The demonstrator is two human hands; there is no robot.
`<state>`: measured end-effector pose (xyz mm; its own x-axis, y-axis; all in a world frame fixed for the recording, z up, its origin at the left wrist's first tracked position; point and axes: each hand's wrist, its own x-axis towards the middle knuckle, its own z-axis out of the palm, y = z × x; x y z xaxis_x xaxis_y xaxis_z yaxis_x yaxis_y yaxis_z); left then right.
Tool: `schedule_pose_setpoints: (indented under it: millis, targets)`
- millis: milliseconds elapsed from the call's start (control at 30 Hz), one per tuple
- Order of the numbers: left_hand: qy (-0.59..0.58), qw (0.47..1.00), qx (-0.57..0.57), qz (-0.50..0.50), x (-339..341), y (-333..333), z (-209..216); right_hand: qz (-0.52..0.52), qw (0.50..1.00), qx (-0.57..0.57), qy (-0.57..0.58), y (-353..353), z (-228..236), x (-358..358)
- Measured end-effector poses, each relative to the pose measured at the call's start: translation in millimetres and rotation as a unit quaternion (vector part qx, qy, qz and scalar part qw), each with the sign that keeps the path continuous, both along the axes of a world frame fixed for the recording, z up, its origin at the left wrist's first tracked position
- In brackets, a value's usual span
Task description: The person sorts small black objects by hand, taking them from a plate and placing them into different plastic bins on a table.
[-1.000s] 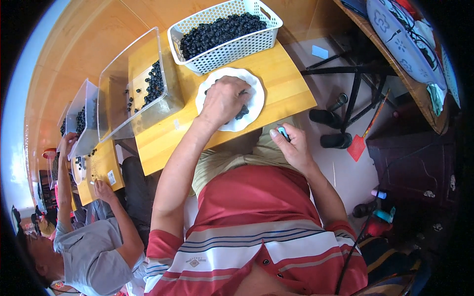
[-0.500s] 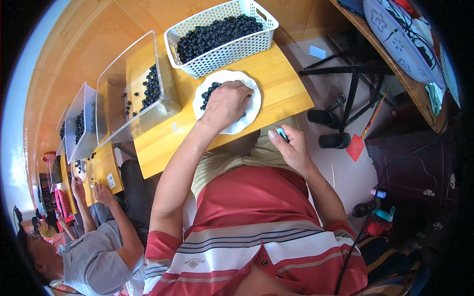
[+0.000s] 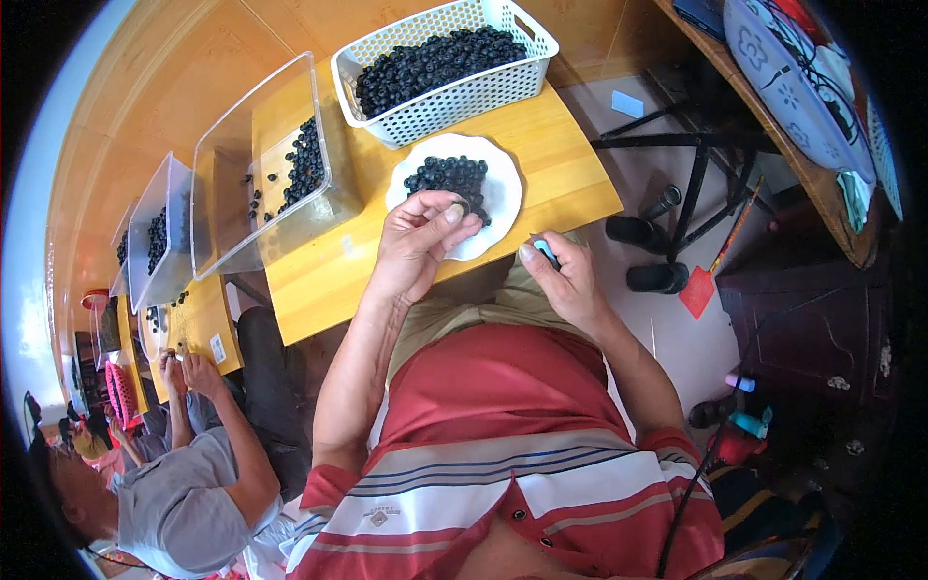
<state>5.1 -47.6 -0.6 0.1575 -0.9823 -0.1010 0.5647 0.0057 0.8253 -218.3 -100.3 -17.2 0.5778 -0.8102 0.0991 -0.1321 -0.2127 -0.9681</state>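
Observation:
Over the near edge of a white scalloped plate (image 3: 510, 198), my left hand (image 3: 418, 244) is closed in a pinch. A small dark round piece (image 3: 463, 205) shows at its thumb and fingertips. Behind it, a cluster of similar black, berry-like pieces (image 3: 449, 175) lies on the plate; their exact kind is unclear. My right hand (image 3: 575, 283), lower and to the right beyond the table edge, is closed around a small tool with a teal handle (image 3: 544, 251). Most of that tool is hidden in the fist.
On the yellow wooden table (image 3: 338, 280) stand a white perforated basket (image 3: 425, 124) heaped with black pieces and a clear bin (image 3: 261, 246) holding some more. A co-worker (image 3: 203, 483) handles small things at a table to the left. A red fly swatter (image 3: 697, 293) leans at right.
My left hand has drawn back from the pieces on the plate toward me and turned, now pinching a dark piece. My right hand stays near the table edge with the teal-handled tool.

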Motion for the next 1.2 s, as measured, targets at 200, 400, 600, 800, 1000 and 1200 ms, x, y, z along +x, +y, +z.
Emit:
schedule_pose_setpoints:
  millis: [200, 400, 600, 800, 1000, 1200]
  targets:
    - [0.130, 0.991, -0.004, 0.039, -1.5, 16.4, -4.1, 0.026, 0.999, 0.007, -0.021, 4.2, 17.7, 14.9]
    - [0.143, 0.989, -0.014, 0.040, -1.7, 22.2, -8.2, 0.033, 0.996, -0.074, -0.029, 3.1, 23.9, 27.8]
    - [0.142, 0.989, -0.010, 0.036, -2.5, 28.4, -12.8, 0.022, 0.993, -0.107, -0.039, 6.5, 26.4, 33.3]
    - [0.196, 0.980, -0.006, 0.032, -11.4, 33.7, -12.8, 0.022, 0.985, -0.166, -0.051, 5.7, 22.0, 39.1]
    - [0.200, 0.979, 0.001, 0.035, -18.0, 39.5, -15.7, 0.016, 0.988, -0.143, -0.052, 11.9, 24.9, 44.6]
    - [0.196, 0.980, 0.005, 0.047, -19.4, 42.5, -15.7, 0.020, 0.982, -0.177, -0.060, 11.4, 22.6, 47.3]
